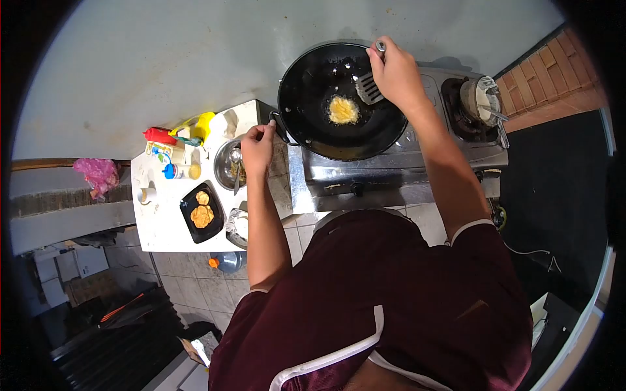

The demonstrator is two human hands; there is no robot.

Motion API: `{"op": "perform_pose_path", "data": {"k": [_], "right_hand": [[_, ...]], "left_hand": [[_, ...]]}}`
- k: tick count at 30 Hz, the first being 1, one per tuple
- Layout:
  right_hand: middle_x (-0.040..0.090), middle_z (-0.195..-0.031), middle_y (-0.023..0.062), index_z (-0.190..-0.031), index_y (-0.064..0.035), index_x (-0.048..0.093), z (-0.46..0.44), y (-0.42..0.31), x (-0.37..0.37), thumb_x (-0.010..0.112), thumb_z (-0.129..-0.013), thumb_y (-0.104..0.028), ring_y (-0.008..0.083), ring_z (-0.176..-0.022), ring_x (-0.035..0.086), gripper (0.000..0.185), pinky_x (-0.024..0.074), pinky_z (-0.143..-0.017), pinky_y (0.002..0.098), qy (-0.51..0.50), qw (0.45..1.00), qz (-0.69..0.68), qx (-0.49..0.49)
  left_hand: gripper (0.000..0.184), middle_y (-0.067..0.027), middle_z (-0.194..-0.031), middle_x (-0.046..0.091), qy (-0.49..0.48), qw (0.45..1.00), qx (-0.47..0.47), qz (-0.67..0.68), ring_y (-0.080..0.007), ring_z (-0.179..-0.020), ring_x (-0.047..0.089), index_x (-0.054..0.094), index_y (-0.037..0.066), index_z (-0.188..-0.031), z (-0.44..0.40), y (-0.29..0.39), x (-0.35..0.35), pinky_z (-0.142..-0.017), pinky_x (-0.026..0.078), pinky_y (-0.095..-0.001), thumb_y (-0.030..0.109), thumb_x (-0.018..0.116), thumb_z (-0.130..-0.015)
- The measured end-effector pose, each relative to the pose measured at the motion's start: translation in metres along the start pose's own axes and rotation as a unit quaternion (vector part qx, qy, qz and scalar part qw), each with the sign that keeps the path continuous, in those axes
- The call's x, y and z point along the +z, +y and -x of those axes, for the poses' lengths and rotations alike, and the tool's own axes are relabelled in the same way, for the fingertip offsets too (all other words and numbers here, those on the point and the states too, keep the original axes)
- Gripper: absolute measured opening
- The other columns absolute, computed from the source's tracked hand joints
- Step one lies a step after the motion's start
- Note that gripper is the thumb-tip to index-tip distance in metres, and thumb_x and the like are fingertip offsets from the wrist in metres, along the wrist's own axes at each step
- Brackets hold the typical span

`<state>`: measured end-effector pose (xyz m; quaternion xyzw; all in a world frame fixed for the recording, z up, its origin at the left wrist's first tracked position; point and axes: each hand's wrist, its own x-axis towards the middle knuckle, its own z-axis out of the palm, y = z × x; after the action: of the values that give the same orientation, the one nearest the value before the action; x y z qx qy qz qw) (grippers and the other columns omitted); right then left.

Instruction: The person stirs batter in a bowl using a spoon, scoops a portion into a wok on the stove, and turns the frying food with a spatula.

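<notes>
A black wok (306, 133) sits tilted on the gas stove, with a yellow fritter (343, 111) frying in a little oil at its middle. My right hand (396, 75) is closed round the handle of a slotted spatula (369, 89), whose metal blade lies inside the wok, right of the fritter and apart from it. At the wok's left side, my left hand (258, 146) pinches the loop handle (282, 130) with its fingertips. Just below that hand, a steel bowl (222, 171) holds a spoon and some mixture that is partly hidden.
On the white table (166, 233) at left stand a black plate (212, 228) with several fried fritters, a red bottle (158, 135), a blue-capped bottle (180, 171) and a foil-like dish (233, 229). A pot (481, 101) with utensils occupies the right burner of the stove (372, 176).
</notes>
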<state>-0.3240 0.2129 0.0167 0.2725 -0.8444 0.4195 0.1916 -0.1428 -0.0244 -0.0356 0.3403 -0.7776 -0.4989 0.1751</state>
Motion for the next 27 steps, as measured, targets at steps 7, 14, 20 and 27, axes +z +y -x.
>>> {"op": "perform_pose_path", "data": {"k": [7,14,20,27], "right_hand": [[0.062,-0.081,0.0207,-0.093,-0.0010,0.053,0.004,0.006,0.002,0.058,-0.089,-0.016,0.0425,-0.078,0.059,0.016,0.0476,-0.068,0.0456,0.011,0.999,0.037,0.002],[0.063,-0.085,0.0228,-0.096,-0.0009,0.054,0.001,0.007,0.001,0.056,-0.090,-0.018,0.0438,-0.081,0.060,0.018,0.0478,-0.071,0.0489,-0.007,1.000,0.014,0.009],[0.063,-0.084,0.0230,-0.098,-0.0020,0.054,-0.005,0.018,0.009,0.057,-0.089,-0.018,0.0443,-0.081,0.060,0.019,0.0478,-0.070,0.0486,-0.013,1.000,0.013,0.010],[0.065,-0.079,0.0204,-0.098,-0.0026,0.056,-0.007,0.024,0.007,0.059,-0.089,-0.020,0.0419,-0.078,0.062,0.020,0.0490,-0.070,0.0470,-0.041,0.999,-0.014,0.029]], "left_hand": [[0.032,0.0005,-0.070,0.059,-0.016,1.000,-0.007,-0.007,-0.0079,-0.065,0.046,0.065,0.000,-0.081,-0.004,-0.009,0.001,-0.063,0.039,-0.0229,0.031,0.068,-0.087],[0.034,0.0009,-0.069,0.058,-0.021,1.000,-0.005,-0.007,-0.0078,-0.065,0.046,0.065,0.000,-0.080,-0.004,-0.009,0.000,-0.063,0.039,-0.0231,0.033,0.068,-0.087],[0.034,-0.0005,-0.065,0.056,-0.011,1.000,0.016,-0.016,-0.0083,-0.062,0.044,0.062,-0.001,-0.075,-0.006,-0.013,0.001,-0.060,0.039,-0.0247,0.031,0.068,-0.086],[0.035,0.0008,-0.068,0.057,-0.027,1.000,-0.008,-0.014,-0.0079,-0.065,0.045,0.065,-0.001,-0.080,-0.005,-0.009,-0.001,-0.062,0.039,-0.0232,0.033,0.068,-0.087]]}}
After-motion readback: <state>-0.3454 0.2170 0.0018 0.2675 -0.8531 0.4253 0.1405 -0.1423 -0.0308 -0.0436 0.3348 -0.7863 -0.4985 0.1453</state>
